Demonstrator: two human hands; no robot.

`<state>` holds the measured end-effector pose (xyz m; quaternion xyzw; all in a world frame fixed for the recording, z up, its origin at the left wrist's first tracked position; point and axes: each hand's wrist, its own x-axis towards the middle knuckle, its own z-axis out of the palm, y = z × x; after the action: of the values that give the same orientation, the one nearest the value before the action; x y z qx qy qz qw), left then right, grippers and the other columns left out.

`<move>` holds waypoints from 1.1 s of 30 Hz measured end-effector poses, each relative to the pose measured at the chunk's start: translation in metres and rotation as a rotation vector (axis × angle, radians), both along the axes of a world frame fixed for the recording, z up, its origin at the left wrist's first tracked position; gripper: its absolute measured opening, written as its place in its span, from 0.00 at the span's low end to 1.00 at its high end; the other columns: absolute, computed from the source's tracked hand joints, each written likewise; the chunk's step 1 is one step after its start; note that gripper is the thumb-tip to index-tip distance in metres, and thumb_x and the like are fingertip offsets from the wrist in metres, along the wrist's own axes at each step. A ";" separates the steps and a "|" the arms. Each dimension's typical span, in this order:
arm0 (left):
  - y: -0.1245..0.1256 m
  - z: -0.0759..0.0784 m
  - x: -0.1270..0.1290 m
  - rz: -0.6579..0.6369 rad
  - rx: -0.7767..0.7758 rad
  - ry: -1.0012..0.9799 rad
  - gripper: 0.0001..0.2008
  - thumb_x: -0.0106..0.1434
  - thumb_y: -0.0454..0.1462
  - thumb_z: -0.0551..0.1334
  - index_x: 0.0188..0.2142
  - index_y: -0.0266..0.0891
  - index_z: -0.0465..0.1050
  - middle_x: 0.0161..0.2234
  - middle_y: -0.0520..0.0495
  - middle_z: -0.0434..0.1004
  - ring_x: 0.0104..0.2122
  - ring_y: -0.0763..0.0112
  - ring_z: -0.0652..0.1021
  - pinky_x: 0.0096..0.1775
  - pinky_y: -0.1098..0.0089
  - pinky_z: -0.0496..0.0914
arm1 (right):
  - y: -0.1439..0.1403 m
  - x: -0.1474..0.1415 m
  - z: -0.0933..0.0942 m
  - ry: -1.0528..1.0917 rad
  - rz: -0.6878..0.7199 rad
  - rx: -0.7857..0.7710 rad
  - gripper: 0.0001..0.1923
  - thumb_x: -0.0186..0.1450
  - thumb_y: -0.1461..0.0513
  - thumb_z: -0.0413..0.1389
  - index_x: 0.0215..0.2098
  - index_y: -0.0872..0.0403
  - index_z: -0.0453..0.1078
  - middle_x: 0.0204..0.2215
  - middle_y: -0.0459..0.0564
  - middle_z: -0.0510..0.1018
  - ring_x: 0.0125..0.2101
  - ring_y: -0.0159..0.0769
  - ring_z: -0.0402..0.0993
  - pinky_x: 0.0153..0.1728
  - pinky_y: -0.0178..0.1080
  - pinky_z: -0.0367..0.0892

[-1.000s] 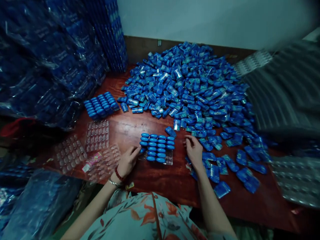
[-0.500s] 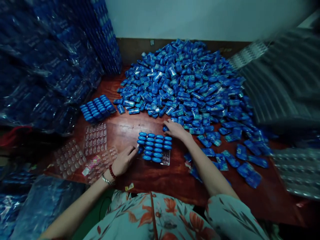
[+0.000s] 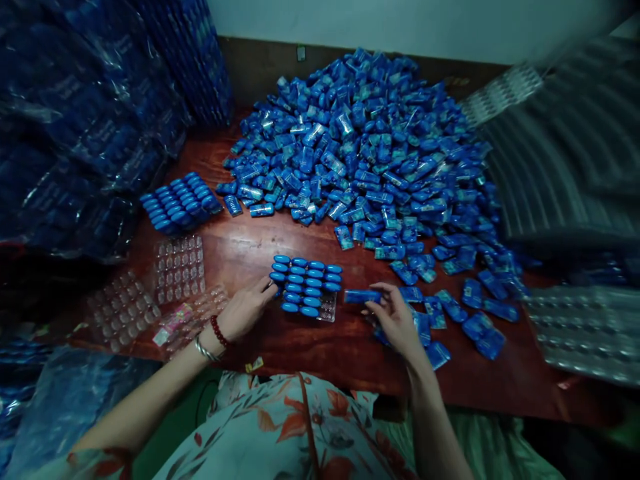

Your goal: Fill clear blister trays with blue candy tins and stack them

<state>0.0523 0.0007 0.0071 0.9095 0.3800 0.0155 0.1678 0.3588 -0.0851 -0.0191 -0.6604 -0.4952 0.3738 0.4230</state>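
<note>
A clear plastic tray on the red-brown wooden table is nearly full of small blue oval packets in rows. My left hand rests on the tray's left edge, fingers touching it. Just right of the tray, my right hand pinches one blue packet and holds it level. A big heap of the same blue packets covers the far half of the table.
A filled tray lies at the left, with several empty clear trays in front of it. Bags of packed blue goods are stacked on the left. Loose packets lie to the right, beside ribbed grey sheets.
My right hand reached to the near edge of the heap, took a blue packet and came back beside the tray. My left hand stayed at the tray's left edge.
</note>
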 end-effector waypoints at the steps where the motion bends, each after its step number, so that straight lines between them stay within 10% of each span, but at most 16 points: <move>1: 0.003 0.003 0.001 -0.020 -0.012 0.016 0.15 0.61 0.24 0.48 0.42 0.39 0.64 0.42 0.45 0.67 0.35 0.70 0.72 0.38 0.69 0.69 | -0.004 -0.008 -0.003 -0.060 0.024 0.025 0.14 0.61 0.56 0.53 0.44 0.51 0.62 0.32 0.47 0.73 0.27 0.33 0.73 0.29 0.37 0.71; 7: 0.004 0.007 -0.001 -0.047 -0.038 0.027 0.14 0.61 0.24 0.47 0.42 0.38 0.64 0.45 0.43 0.67 0.39 0.68 0.72 0.41 0.66 0.70 | -0.002 -0.038 -0.001 -0.727 0.401 0.267 0.15 0.65 0.69 0.43 0.48 0.54 0.64 0.42 0.55 0.73 0.42 0.39 0.70 0.41 0.41 0.69; 16: -0.004 0.011 0.018 -0.017 -0.052 0.247 0.12 0.61 0.25 0.48 0.40 0.35 0.65 0.41 0.41 0.67 0.33 0.67 0.74 0.33 0.67 0.72 | 0.025 -0.080 0.042 -1.310 0.881 0.100 0.12 0.61 0.73 0.47 0.38 0.59 0.69 0.30 0.55 0.73 0.31 0.40 0.70 0.30 0.39 0.69; 22: -0.011 -0.023 -0.005 0.020 0.109 -0.045 0.22 0.62 0.27 0.46 0.55 0.38 0.56 0.46 0.39 0.67 0.40 0.66 0.73 0.41 0.64 0.72 | 0.022 -0.067 0.012 -1.208 0.662 0.280 0.18 0.64 0.71 0.45 0.52 0.58 0.64 0.39 0.57 0.74 0.37 0.38 0.71 0.33 0.37 0.70; 26: -0.005 -0.018 -0.017 0.093 0.249 -0.184 0.18 0.66 0.35 0.47 0.55 0.35 0.57 0.39 0.41 0.71 0.37 0.65 0.73 0.38 0.65 0.70 | 0.014 -0.051 -0.005 -0.989 0.412 0.455 0.20 0.67 0.65 0.47 0.58 0.54 0.60 0.44 0.55 0.74 0.41 0.36 0.72 0.40 0.36 0.68; 33: 0.097 0.006 0.033 0.175 0.207 -0.166 0.14 0.68 0.39 0.47 0.36 0.36 0.68 0.34 0.44 0.71 0.34 0.67 0.72 0.37 0.68 0.66 | 0.095 -0.021 0.011 -0.933 0.000 0.204 0.14 0.68 0.60 0.45 0.47 0.52 0.69 0.39 0.54 0.74 0.39 0.39 0.72 0.37 0.37 0.66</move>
<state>0.0852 0.0977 0.0132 0.8811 0.4388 0.1444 0.1018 0.3382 0.0101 -0.0083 -0.7127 -0.6665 -0.0129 0.2183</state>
